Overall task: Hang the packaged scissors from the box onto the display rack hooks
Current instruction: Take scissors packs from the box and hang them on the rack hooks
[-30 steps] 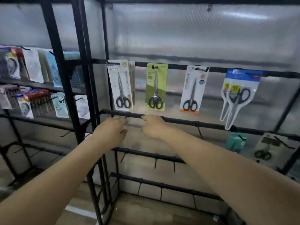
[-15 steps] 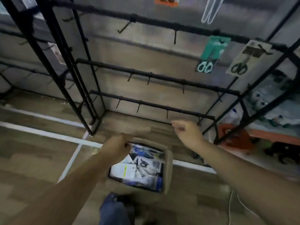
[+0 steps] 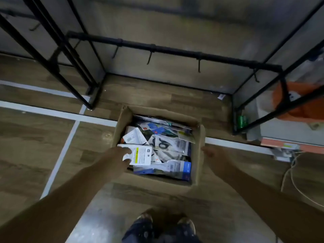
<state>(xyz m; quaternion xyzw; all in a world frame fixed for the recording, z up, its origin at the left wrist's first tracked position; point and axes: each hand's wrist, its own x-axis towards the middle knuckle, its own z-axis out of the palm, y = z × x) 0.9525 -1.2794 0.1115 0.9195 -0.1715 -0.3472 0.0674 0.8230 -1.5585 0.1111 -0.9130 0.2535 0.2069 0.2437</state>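
**Q:** Shoes first, then?

**A:** Yes. 2 shoes stood at the bottom edge on the wooden floor, with dark trouser legs just above them. Both bare forearms reached forward from there.

**Q:** What were the hands doing?

**A:** The left hand was inside the cardboard box, at its near-left corner, pinching a white packet with a yellow stripe; a thumb and fingers showed around the packet's left edge. The right hand lay against the outside of the box's right wall, fingers loosely extended toward it and holding nothing that I could see.

**Q:** And the scissors?

**A:** The packaged scissors lay heaped in the box, overlapping at many angles, white and blue cards mostly. One long blue-ended pack sat along the near side. The box sat on the floor, across a white floor line.

**Q:** Beyond that?

**A:** The display rack stood just behind the box, its lowest black bar carrying 4 bare hooks. To the right, beside the rack's frame, were something orange, a green can and a loose cord on the floor.
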